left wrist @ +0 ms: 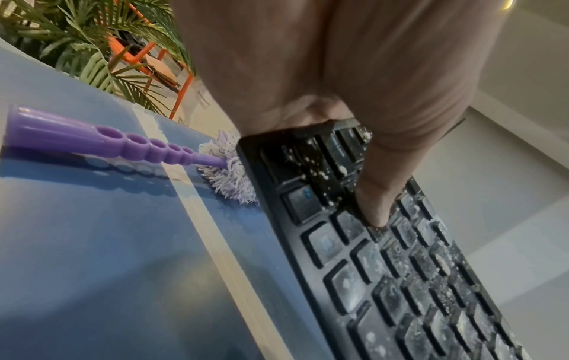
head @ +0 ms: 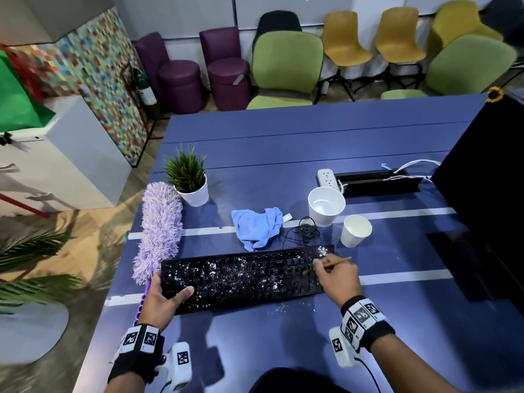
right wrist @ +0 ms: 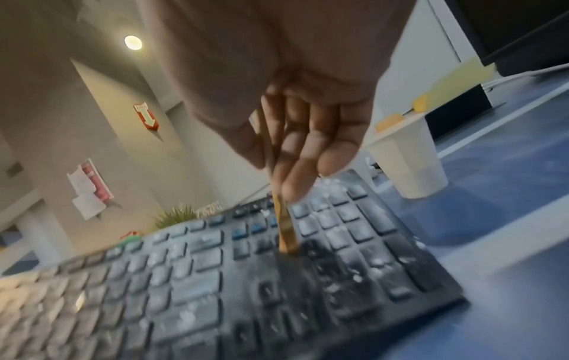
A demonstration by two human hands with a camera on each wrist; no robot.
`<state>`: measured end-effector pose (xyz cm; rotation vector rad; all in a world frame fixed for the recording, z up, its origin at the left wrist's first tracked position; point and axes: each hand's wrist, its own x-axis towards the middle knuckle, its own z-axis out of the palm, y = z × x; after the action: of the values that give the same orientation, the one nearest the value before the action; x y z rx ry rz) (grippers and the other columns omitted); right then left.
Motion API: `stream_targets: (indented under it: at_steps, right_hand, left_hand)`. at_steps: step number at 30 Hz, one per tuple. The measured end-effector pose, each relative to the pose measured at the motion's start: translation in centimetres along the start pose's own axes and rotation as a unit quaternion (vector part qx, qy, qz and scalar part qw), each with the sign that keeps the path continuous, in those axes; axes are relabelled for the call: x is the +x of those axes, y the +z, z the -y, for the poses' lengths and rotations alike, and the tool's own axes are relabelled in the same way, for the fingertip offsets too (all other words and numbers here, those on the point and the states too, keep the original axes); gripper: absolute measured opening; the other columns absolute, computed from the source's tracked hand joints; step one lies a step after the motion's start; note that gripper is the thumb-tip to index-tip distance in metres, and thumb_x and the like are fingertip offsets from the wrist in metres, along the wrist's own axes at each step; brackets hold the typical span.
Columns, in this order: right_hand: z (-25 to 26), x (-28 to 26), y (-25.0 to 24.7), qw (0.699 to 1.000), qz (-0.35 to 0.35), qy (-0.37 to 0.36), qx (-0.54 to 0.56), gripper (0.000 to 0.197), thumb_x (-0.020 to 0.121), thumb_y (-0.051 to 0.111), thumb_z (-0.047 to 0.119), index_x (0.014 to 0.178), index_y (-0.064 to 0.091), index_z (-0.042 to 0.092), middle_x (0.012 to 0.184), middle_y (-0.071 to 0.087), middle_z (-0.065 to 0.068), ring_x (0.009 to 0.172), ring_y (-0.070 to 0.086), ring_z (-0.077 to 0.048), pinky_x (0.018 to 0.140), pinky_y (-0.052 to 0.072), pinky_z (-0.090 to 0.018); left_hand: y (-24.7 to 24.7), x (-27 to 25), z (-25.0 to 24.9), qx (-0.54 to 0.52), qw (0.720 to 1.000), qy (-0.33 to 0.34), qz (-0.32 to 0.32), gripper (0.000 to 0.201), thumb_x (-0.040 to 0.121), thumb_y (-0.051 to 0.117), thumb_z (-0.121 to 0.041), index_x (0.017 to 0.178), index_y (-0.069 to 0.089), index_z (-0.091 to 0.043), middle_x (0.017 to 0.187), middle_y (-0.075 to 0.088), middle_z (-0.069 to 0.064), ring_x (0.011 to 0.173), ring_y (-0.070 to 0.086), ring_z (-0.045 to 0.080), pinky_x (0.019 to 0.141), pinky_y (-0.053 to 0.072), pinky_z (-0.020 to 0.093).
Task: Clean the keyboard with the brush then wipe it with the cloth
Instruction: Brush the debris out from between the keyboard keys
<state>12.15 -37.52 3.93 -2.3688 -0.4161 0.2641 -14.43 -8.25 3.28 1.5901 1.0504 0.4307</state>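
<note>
A black keyboard (head: pixel 243 279) speckled with white crumbs lies across the blue table (head: pixel 312 143). My left hand (head: pixel 166 297) grips its left end, thumb on the keys (left wrist: pixel 374 214). My right hand (head: pixel 334 275) pinches a thin wooden-handled brush (head: pixel 338 261), whose tip is down on the keys near the number pad (right wrist: pixel 288 241). A crumpled blue cloth (head: pixel 256 226) lies just behind the keyboard. The keyboard (left wrist: pixel 415 280) and keyboard (right wrist: pixel 246 280) look dusty up close.
A purple fluffy duster (head: pixel 160 228) lies left of the keyboard, its handle (left wrist: pixel 101 141) by my left wrist. Behind stand a potted plant (head: pixel 188 177), two white cups (head: pixel 326 205) (head: pixel 355 231), a coiled black cable (head: pixel 304 231), a power strip (head: pixel 329 177) and a dark monitor (head: pixel 487 177).
</note>
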Motion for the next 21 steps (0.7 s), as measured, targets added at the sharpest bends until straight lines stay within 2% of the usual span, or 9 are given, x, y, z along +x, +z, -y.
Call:
stream_targets:
  at_steps: [2,5,8,11,12,14,17,19,21]
  right_hand:
    - [1.1,0.1,-0.2,0.995,-0.037,-0.017,0.096,0.030,0.088,0.066,0.032,0.059,0.056,0.026,0.056,0.067,0.005,0.059,0.067,-0.017,0.063,0.054,-0.030]
    - [2.9,-0.1,0.0,0.984,-0.011,-0.021,0.177,0.024,0.088,0.068,0.030,0.066,0.063,0.022,0.062,0.071,0.003,0.056,0.069,-0.010,0.062,0.056,-0.030]
    - [2.5,0.5,0.9,0.993,0.003,-0.016,0.117,0.028,0.090,0.065,0.034,0.063,0.057,0.032,0.061,0.068,0.006,0.066,0.069,-0.016,0.071,0.053,-0.031]
    - [1.8,1.0,0.8,1.000,-0.011,-0.005,-0.002,0.032,0.093,0.056,0.039,0.063,0.048,0.034,0.063,0.059,0.009,0.083,0.065,-0.027,0.075,0.040,-0.026]
    - [1.8,1.1,0.6,1.000,-0.020,-0.006,-0.001,0.030,0.093,0.058,0.037,0.065,0.049,0.031,0.063,0.061,0.007,0.081,0.066,-0.027,0.076,0.041,-0.027]
    - [1.7,1.5,-0.1,0.998,-0.044,-0.016,0.044,0.029,0.090,0.063,0.033,0.064,0.055,0.023,0.060,0.068,0.004,0.068,0.069,-0.023,0.077,0.052,-0.033]
    - [2.3,1.7,-1.2,0.986,-0.026,-0.008,0.163,0.023,0.087,0.068,0.029,0.067,0.064,0.019,0.059,0.071,0.002,0.055,0.069,-0.012,0.065,0.058,-0.034]
    - [2.5,1.6,-1.2,0.985,0.017,0.001,0.170,0.021,0.087,0.069,0.028,0.069,0.066,0.017,0.063,0.072,0.002,0.055,0.070,-0.011,0.061,0.056,-0.028]
    - [1.6,1.7,-0.7,0.994,0.024,0.006,0.109,0.022,0.086,0.069,0.032,0.067,0.064,0.023,0.066,0.072,0.002,0.063,0.070,-0.015,0.065,0.054,-0.027]
  left_hand:
    - [0.1,0.0,0.0,-0.004,1.000,0.000,-0.001,0.050,0.069,0.081,-0.002,0.102,0.052,-0.025,0.104,0.068,0.006,0.097,0.065,0.023,0.094,0.048,0.040]
    - [0.4,-0.1,-0.3,-0.013,1.000,0.005,-0.002,0.047,0.070,0.079,0.001,0.099,0.051,-0.023,0.100,0.068,0.005,0.093,0.064,0.024,0.090,0.048,0.038]
    - [0.3,0.0,-0.4,-0.019,1.000,0.004,0.001,0.047,0.070,0.079,0.001,0.100,0.051,-0.021,0.100,0.068,0.007,0.092,0.065,0.023,0.089,0.049,0.039]
    - [0.3,-0.1,-0.3,-0.020,1.000,0.006,0.001,0.047,0.070,0.080,0.000,0.102,0.051,-0.020,0.102,0.069,0.008,0.093,0.065,0.023,0.090,0.048,0.039]
    - [0.2,-0.2,-0.3,-0.020,1.000,0.007,-0.001,0.048,0.070,0.079,0.001,0.104,0.051,-0.020,0.102,0.068,0.007,0.093,0.065,0.022,0.091,0.048,0.038]
    - [0.3,-0.2,-0.2,-0.019,1.000,0.010,-0.001,0.052,0.070,0.079,0.002,0.109,0.052,-0.019,0.104,0.068,0.005,0.095,0.064,0.021,0.092,0.046,0.036]
    - [0.4,-0.2,-0.1,-0.016,1.000,0.011,-0.002,0.055,0.071,0.079,0.001,0.114,0.050,-0.016,0.105,0.068,0.004,0.096,0.064,0.020,0.094,0.045,0.036]
    - [0.5,-0.4,-0.4,-0.017,1.000,0.013,-0.006,0.053,0.071,0.078,0.002,0.114,0.050,-0.014,0.102,0.067,0.003,0.093,0.063,0.019,0.091,0.045,0.035]
    - [0.6,-0.4,-0.6,-0.023,1.000,0.011,-0.005,0.052,0.072,0.076,0.004,0.114,0.050,-0.013,0.100,0.067,0.002,0.092,0.062,0.019,0.090,0.044,0.033]
